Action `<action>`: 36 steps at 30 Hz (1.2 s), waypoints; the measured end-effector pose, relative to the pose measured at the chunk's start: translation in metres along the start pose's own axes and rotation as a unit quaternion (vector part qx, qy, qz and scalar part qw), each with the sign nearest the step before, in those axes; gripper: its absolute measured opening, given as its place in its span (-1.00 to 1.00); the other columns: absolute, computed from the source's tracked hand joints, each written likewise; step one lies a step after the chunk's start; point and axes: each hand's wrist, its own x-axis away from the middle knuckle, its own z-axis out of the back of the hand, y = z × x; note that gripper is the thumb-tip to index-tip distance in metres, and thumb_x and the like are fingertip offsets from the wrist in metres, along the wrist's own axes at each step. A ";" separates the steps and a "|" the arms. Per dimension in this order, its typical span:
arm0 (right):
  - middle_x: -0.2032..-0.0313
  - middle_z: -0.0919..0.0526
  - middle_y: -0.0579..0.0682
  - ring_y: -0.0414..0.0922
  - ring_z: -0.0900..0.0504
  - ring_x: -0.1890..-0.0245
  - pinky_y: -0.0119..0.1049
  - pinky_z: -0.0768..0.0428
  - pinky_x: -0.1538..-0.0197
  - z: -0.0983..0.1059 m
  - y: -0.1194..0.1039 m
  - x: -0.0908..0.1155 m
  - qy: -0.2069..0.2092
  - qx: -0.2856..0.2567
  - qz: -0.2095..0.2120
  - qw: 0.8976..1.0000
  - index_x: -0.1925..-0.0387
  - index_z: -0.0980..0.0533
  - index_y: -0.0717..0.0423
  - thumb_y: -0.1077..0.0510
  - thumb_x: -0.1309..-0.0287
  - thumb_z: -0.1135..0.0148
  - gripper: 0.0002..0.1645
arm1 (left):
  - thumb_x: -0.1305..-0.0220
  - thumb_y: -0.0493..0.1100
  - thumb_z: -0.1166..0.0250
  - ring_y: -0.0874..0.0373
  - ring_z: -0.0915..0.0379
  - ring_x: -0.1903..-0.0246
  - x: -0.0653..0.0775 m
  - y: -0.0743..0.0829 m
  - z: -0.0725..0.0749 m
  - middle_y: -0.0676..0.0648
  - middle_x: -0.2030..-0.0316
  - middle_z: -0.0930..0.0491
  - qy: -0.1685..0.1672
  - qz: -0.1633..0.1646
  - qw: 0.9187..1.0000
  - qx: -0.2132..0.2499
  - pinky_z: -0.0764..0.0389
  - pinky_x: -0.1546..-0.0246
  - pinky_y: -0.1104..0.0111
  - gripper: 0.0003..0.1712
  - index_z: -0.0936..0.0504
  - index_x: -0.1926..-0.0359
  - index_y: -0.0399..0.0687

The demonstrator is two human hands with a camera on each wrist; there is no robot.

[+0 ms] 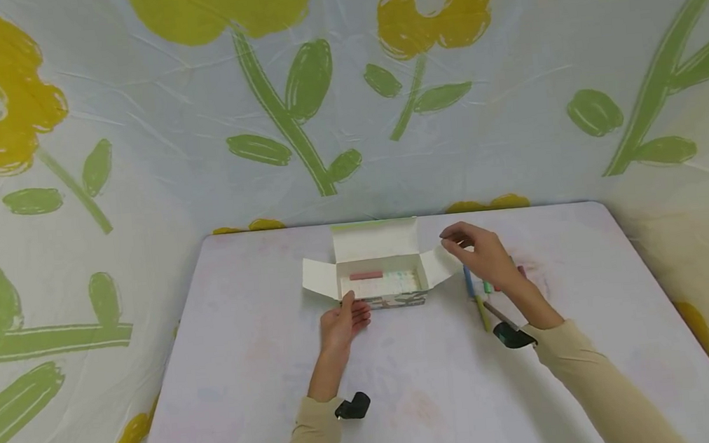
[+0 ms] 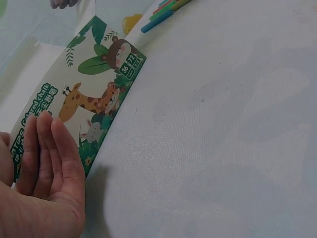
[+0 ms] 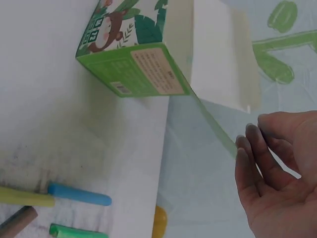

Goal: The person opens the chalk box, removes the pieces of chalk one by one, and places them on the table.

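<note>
A chalk box [image 1: 393,301] printed with animals stands with its lid and side flaps spread. Inside it lie one dark pink chalk stick [image 1: 365,275] and rows of pale sticks. My left hand [image 1: 341,325] holds the box at its front left corner, thumb over the rim, fingers flat along the printed front [image 2: 81,99]. By the right side flap [image 1: 439,265] hovers my right hand [image 1: 480,256], its fingers loosely bent and thumb apart from them. In the right wrist view, the fingertips [image 3: 242,144] are close to the flap's green edge; contact is unclear.
Right of the box lie loose chalk sticks: blue [image 3: 79,193], green [image 3: 77,232], yellow [image 1: 483,314], brown [image 3: 19,220] and others, partly behind my right forearm. The white table [image 1: 250,399] carries faint chalk smudges. Flower-printed cloth [image 1: 194,123] hangs around it.
</note>
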 end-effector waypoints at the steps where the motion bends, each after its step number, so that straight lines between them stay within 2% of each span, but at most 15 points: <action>1: 0.14 -0.72 0.20 0.11 -0.67 0.15 -0.45 -0.56 0.12 -0.002 -0.001 -0.001 0.002 0.004 0.003 1.000 0.00 -0.60 0.32 0.26 -0.43 -0.24 -0.78 | -0.51 0.04 -0.24 0.20 -0.66 0.41 0.000 0.000 0.000 -0.10 0.41 -0.72 0.001 -0.002 1.000 -0.001 -0.74 0.27 0.40 -0.50 -0.69 0.26 -0.40; 7: 0.17 -0.72 0.20 0.09 -0.68 0.16 -0.14 -0.68 0.07 -0.012 -0.006 -0.010 -0.002 0.017 0.034 0.999 0.03 -0.60 0.34 0.31 -0.41 -0.24 -0.82 | -0.51 0.04 -0.25 0.21 -0.67 0.42 0.000 0.000 -0.001 -0.10 0.41 -0.73 0.007 -0.002 1.000 -0.002 -0.74 0.27 0.40 -0.51 -0.70 0.27 -0.38; 11: 0.16 -0.72 0.22 0.13 -0.68 0.15 0.05 -0.70 0.04 -0.021 -0.012 -0.016 -0.018 0.002 0.048 0.999 0.05 -0.60 0.38 0.33 -0.39 -0.25 -0.81 | -0.50 0.05 -0.26 0.21 -0.67 0.43 0.001 0.001 0.000 -0.10 0.41 -0.73 0.009 0.002 1.000 -0.004 -0.74 0.26 0.39 -0.49 -0.69 0.23 -0.43; 14: 0.17 -0.71 0.23 0.15 -0.68 0.13 0.11 -0.68 0.00 -0.030 -0.014 -0.018 -0.037 -0.017 0.045 0.998 0.04 -0.59 0.39 0.33 -0.39 -0.25 -0.81 | -0.50 0.05 -0.26 0.21 -0.67 0.42 0.002 0.001 0.000 -0.11 0.40 -0.73 0.007 0.003 1.000 -0.002 -0.74 0.25 0.38 -0.47 -0.68 0.21 -0.46; 22: 0.12 -0.71 0.20 0.13 -0.69 0.08 0.07 -0.69 -0.04 -0.054 -0.012 -0.021 -0.094 -0.035 0.034 0.994 0.00 -0.59 0.36 0.32 -0.39 -0.27 -0.78 | -0.52 0.01 -0.24 0.20 -0.66 0.42 0.002 0.000 -0.001 -0.09 0.43 -0.71 0.000 -0.005 1.000 -0.004 -0.74 0.25 0.39 -0.51 -0.68 0.23 -0.45; 29: 0.11 -0.70 0.27 0.13 -0.69 0.11 0.06 -0.70 0.00 -0.074 -0.007 -0.026 -0.151 -0.044 0.065 0.985 0.01 -0.59 0.34 0.37 -0.35 -0.29 -0.79 | -0.51 0.01 -0.25 0.20 -0.66 0.43 0.001 0.000 -0.001 -0.09 0.43 -0.71 0.002 -0.008 1.000 -0.002 -0.74 0.27 0.39 -0.50 -0.68 0.23 -0.46; 36: 0.14 -0.70 0.25 0.10 -0.69 0.13 -0.01 -0.71 0.02 -0.094 -0.001 -0.030 -0.216 -0.042 0.095 0.971 0.02 -0.57 0.43 0.37 -0.31 -0.32 -0.75 | -0.50 0.01 -0.26 0.22 -0.65 0.43 -0.001 -0.001 -0.001 -0.09 0.43 -0.71 0.005 -0.003 1.000 -0.003 -0.73 0.27 0.41 -0.47 -0.66 0.17 -0.53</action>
